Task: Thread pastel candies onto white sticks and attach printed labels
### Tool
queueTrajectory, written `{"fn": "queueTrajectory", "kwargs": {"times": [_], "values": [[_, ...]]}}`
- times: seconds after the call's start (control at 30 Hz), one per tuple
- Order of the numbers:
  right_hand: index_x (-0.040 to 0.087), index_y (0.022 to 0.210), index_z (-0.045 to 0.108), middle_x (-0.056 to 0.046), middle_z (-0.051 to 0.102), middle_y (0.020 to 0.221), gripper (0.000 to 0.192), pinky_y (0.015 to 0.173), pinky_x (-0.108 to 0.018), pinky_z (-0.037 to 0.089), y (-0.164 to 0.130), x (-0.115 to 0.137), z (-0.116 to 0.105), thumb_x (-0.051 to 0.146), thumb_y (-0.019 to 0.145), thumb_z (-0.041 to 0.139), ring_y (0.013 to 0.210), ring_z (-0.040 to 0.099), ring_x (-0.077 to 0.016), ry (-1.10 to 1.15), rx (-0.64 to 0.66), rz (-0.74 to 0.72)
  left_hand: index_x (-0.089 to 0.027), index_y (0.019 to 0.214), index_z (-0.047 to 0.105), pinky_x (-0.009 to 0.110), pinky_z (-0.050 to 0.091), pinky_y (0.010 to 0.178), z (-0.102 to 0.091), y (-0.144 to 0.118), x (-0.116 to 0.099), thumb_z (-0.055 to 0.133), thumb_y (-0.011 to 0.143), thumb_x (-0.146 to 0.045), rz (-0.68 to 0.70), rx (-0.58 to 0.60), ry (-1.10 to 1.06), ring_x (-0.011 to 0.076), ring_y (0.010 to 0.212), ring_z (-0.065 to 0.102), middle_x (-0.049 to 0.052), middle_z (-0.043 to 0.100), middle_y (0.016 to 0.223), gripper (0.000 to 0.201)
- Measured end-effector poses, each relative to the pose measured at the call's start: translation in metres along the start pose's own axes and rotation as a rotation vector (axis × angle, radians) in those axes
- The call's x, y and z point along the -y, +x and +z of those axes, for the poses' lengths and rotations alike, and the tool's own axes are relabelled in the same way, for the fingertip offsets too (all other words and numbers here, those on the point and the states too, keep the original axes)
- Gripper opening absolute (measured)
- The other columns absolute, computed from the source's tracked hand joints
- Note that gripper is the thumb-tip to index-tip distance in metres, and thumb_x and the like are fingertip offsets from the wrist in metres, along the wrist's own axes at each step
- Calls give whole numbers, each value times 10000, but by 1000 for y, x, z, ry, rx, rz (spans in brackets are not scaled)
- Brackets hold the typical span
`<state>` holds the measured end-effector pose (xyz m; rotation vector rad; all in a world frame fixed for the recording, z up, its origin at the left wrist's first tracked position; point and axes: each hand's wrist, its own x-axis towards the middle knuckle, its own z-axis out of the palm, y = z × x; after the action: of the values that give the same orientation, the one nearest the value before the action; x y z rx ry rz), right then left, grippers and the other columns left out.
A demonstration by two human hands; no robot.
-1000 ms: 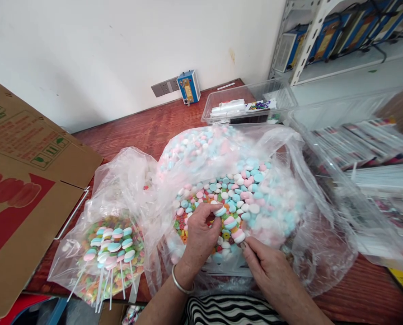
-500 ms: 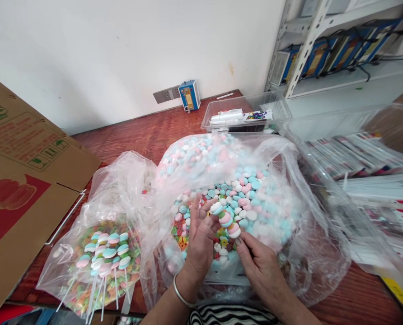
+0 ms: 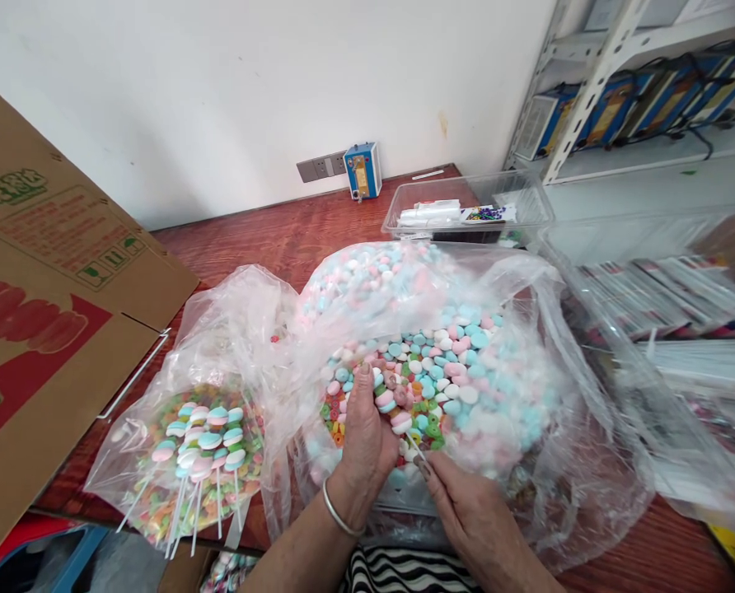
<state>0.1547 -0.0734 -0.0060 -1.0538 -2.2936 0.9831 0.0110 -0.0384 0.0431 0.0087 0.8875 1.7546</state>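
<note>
While the big open bag of sweets (image 3: 497,387) lies in the same place on the wooden table (image 3: 269,239), the two hands over its near edge have moved lower than half a second ago. Then the candy stick (image 3: 395,412) stood higher over the pile, with three pink, white and blue discs stacked on it; now it is down among the loose pieces at the near side of that bag. The left hand (image 3: 361,432) is closed around the upper sweets of the stick, thumb side up. The right hand (image 3: 466,511) pinches the thin white stem at its lower end, just below the left hand. I judge that one more piece is being pressed onto the stick, so the threading is in the middle, not finished.

Left of the big bag lies a smaller bag (image 3: 188,461) with finished sticks on coloured rings. Behind the big bag stands a clear tray (image 3: 516,185), and far left of it leans a cardboard box (image 3: 46,313).

Much stays hidden. The left palm covers the point where sweet meets stem, so I cannot tell how many discs are on it. Plastic folds blur the far sweets, and both forearms are cut off by the lower edge.
</note>
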Motion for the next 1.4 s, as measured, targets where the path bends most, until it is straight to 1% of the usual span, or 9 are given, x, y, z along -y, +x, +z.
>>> {"fn": "queueTrajectory", "kwargs": {"times": [0.17, 0.4, 0.57, 0.73, 0.83, 0.9, 1.0, 1.17, 1.4], "values": [[218, 866, 551, -19, 659, 624, 310, 490, -252, 461, 0, -4, 12, 282, 1015, 287, 531, 654, -190, 5, 6, -32, -234, 914, 486, 155, 232, 379, -4, -2, 9, 653, 803, -554, 29, -42, 51, 36, 422, 307, -69, 439, 640, 379], [236, 977, 561, -21, 700, 720, 253, 533, -246, 510, 12, -3, 27, 279, 1014, 315, 600, 689, -181, 33, 115, -167, -219, 892, 503, 193, 261, 384, -20, -8, 0, 634, 801, -560, 150, -47, 46, 49, 408, 316, -50, 442, 628, 377], [237, 1087, 591, -48, 736, 994, 248, 696, -264, 525, 30, 25, 8, 287, 1013, 359, 848, 716, -185, 48, 141, -279, -226, 1118, 537, 165, 319, 424, -63, -35, -94, 590, 809, -532, 331, -266, 466, 58, 486, 431, -16, 549, 780, 438], [212, 927, 619, -29, 695, 843, 228, 662, -264, 473, 30, 18, -35, 261, 994, 407, 749, 664, -175, -56, 75, -89, -171, 1261, 536, 379, 502, 787, -141, -39, -207, 500, 858, -492, 634, -816, 1718, 256, 903, 622, 138, 637, 1130, 516], [209, 852, 635, -22, 674, 820, 220, 677, -268, 449, 14, 10, -46, 212, 974, 452, 776, 648, -179, -211, 198, -82, -124, 1210, 580, 492, 455, 907, -180, -31, -229, 419, 907, -487, 436, -735, 2092, 365, 1088, 585, 198, 644, 1162, 499], [208, 762, 632, -13, 661, 773, 233, 644, -269, 428, 0, 8, -41, 187, 952, 499, 728, 639, -175, -336, 312, -128, -138, 1178, 596, 520, 468, 879, -192, -32, -226, 433, 913, -484, 509, -763, 2122, 377, 1072, 592, 175, 669, 1110, 466], [195, 730, 640, -40, 668, 773, 191, 616, -297, 411, -16, 3, -22, 143, 901, 574, 694, 630, -199, -567, 317, -151, -202, 1128, 620, 550, 451, 916, -183, -39, -206, 527, 895, -465, 969, -899, 1983, 384, 1107, 570, 99, 689, 1096, 363], [201, 797, 663, -60, 677, 834, 185, 673, -318, 426, -21, -10, 1, 33, 832, 594, 777, 620, -229, -678, 230, -197, -200, 1017, 678, 428, 468, 969, -123, -43, -148, 553, 918, -347, 1332, -544, 1608, 241, 1024, 637, 46, 704, 1032, 217], [197, 853, 656, -34, 682, 773, 247, 639, -263, 456, -39, -17, -22, 113, 949, 445, 713, 635, -177, -390, 95, -157, -201, 990, 711, 303, 490, 883, -75, -35, -69, 573, 902, -286, 806, 38, 1364, 180, 935, 652, 53, 717, 982, 185]]}}
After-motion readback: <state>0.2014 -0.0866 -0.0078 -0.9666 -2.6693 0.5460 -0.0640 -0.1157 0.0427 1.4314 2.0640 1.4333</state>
